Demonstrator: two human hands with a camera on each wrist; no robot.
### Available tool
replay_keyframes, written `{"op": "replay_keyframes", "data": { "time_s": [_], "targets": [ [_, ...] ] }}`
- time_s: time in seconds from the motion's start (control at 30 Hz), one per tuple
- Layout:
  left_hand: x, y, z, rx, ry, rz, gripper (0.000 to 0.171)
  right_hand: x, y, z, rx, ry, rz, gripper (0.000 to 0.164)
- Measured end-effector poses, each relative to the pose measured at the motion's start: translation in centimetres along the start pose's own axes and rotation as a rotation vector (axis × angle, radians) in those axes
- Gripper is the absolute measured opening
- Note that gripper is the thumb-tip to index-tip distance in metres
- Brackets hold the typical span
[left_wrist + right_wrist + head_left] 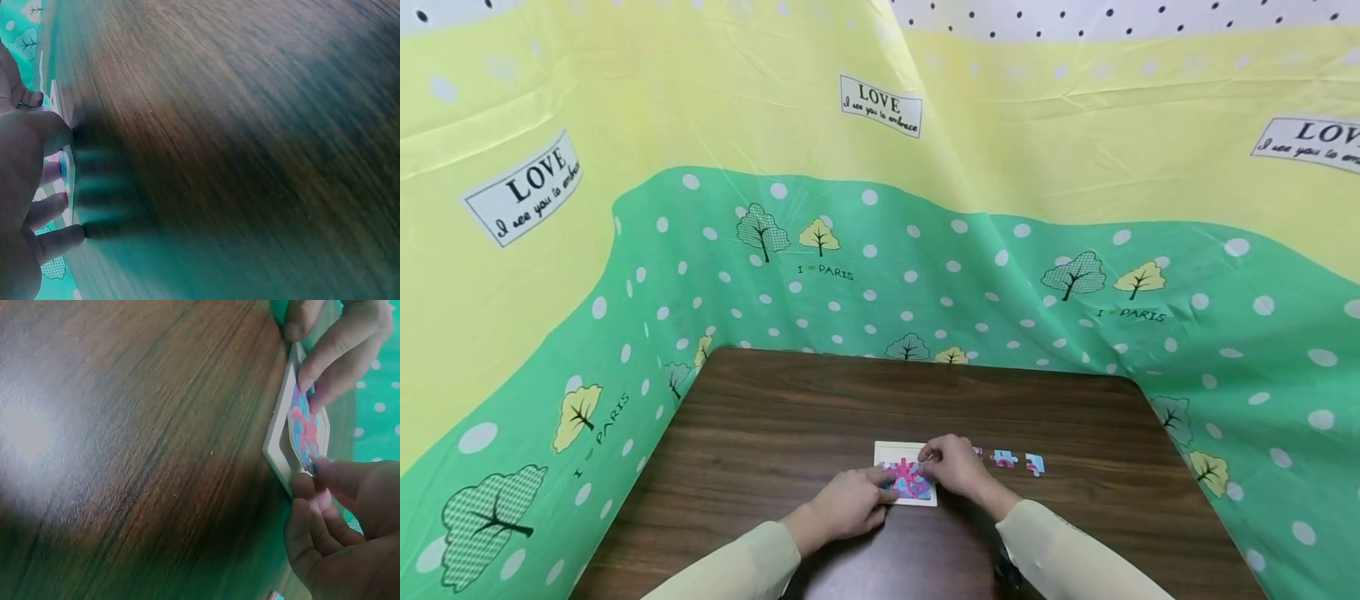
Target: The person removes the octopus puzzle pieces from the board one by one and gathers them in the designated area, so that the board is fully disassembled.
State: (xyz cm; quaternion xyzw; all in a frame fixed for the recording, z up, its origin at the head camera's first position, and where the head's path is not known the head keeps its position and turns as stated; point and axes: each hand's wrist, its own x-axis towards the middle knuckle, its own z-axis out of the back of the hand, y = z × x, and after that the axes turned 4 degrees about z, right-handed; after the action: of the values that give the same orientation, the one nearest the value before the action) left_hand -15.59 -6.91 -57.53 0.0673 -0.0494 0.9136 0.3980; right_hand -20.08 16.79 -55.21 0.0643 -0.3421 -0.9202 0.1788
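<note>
A jigsaw puzzle (906,478) with a pink and blue picture lies in a white frame (904,448) on the table. My left hand (852,502) rests its extended fingers on the puzzle's left part, and in the left wrist view its fingers (55,242) spread along the frame's edge. At the puzzle's right side my right hand (957,465) pinches a puzzle piece between thumb and fingertips. In the right wrist view that hand (350,531) mostly covers the piece, right at the edge of the joined pieces (304,428).
Loose puzzle pieces (1004,458) lie in a row to the right of the frame, the end one (1035,464) farthest right; another is partly hidden behind my right hand. A printed curtain (880,275) surrounds the dark wooden table (775,408) at the back and sides.
</note>
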Motion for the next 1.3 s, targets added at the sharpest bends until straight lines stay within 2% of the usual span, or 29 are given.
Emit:
{"op": "replay_keyframes", "data": {
  "time_s": [0.2, 0.43, 0.6, 0.83, 1.03, 1.3],
  "targets": [
    [0.1, 0.2, 0.4, 0.042, -0.037, -0.07, 0.033, 0.0, -0.1, -0.1, -0.016, 0.021, 0.003, 0.007],
    [0.2, 0.2, 0.5, 0.038, -0.016, -0.113, 0.033, 0.1, -0.2, 0.0, -0.016, 0.004, 0.006, 0.007],
    [0.4, 0.1, 0.1, 0.053, -0.013, -0.106, 0.032, -0.1, -0.1, 0.2, -0.002, -0.007, 0.004, 0.007],
    [0.5, 0.1, 0.2, 0.031, 0.02, -0.068, 0.033, -0.3, -0.5, 1.2, 0.056, -0.018, -0.049, 0.005],
    [0.3, 0.1, 0.2, 0.021, 0.041, -0.049, 0.035, -1.2, -1.8, 2.4, 0.111, -0.003, -0.087, 0.003],
    [0.1, 0.0, 0.3, 0.032, 0.028, -0.048, 0.033, -3.4, -4.6, 4.6, 0.217, -0.028, -0.116, 0.007]
  ]
}}
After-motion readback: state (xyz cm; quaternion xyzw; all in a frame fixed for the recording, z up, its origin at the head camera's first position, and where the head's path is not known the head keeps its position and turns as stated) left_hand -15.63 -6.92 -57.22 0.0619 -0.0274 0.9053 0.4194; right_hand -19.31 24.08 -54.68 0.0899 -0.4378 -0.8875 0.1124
